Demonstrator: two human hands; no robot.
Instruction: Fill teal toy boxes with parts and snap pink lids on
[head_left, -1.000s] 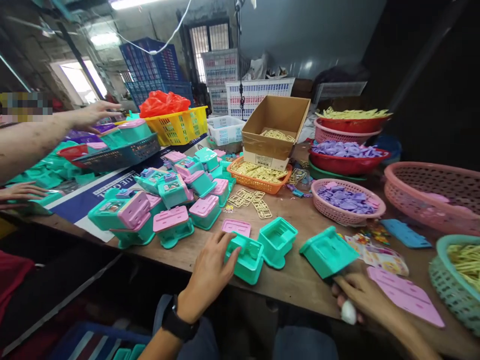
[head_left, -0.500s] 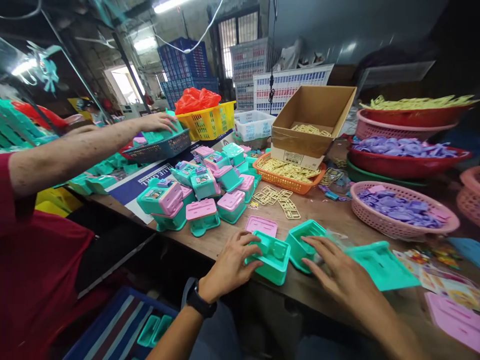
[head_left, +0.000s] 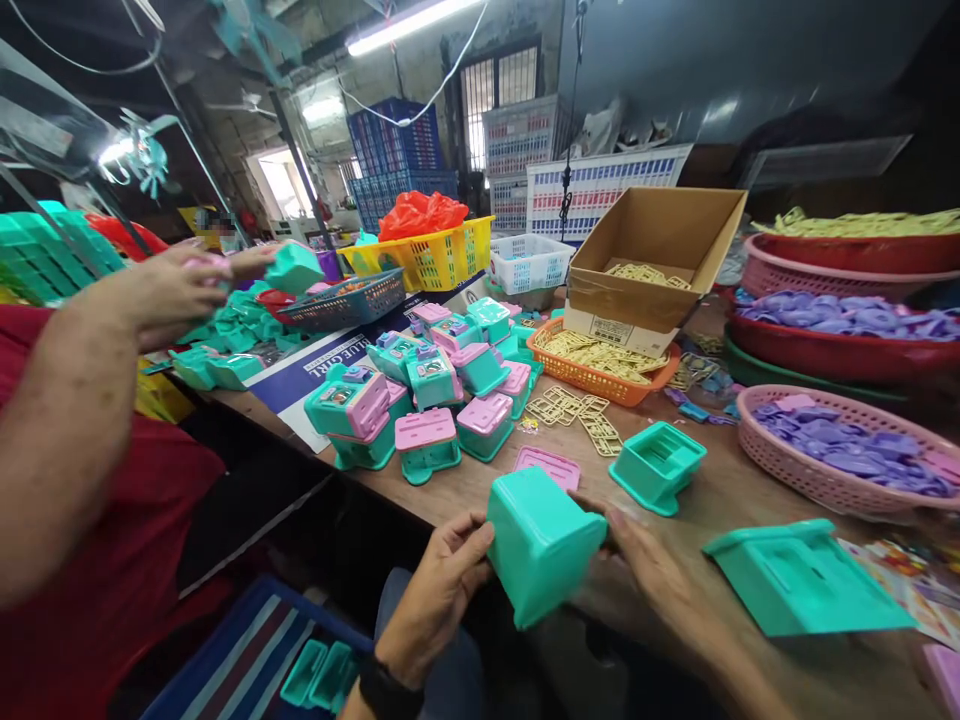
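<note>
Between my two hands, just off the table's front edge, a teal plastic box (head_left: 541, 545) is held up and tilted. My left hand (head_left: 442, 575) pinches its left side with thumb and fingers. My right hand (head_left: 649, 570) grips its right side; its fingertips are partly hidden behind the box. Behind it lies a pink plastic panel (head_left: 549, 466), flat on the table. An open teal box (head_left: 660, 465) stands to the right of that panel. A teal panel with a raised part (head_left: 810, 575) rests beyond my right hand.
Finished-looking teal and pink boxes (head_left: 427, 430) are piled at centre left. An orange basket (head_left: 600, 365) of yellow frames and a cardboard box (head_left: 660, 250) stand behind. A pink basket (head_left: 840, 450) holds purple pieces. At left, a co-worker's arm (head_left: 67, 420) reaches over the table.
My hands have lifted and turned one teal box, and the right hand has moved from the other box to this one. The co-worker has drawn a teal piece away from the dark basket.
</note>
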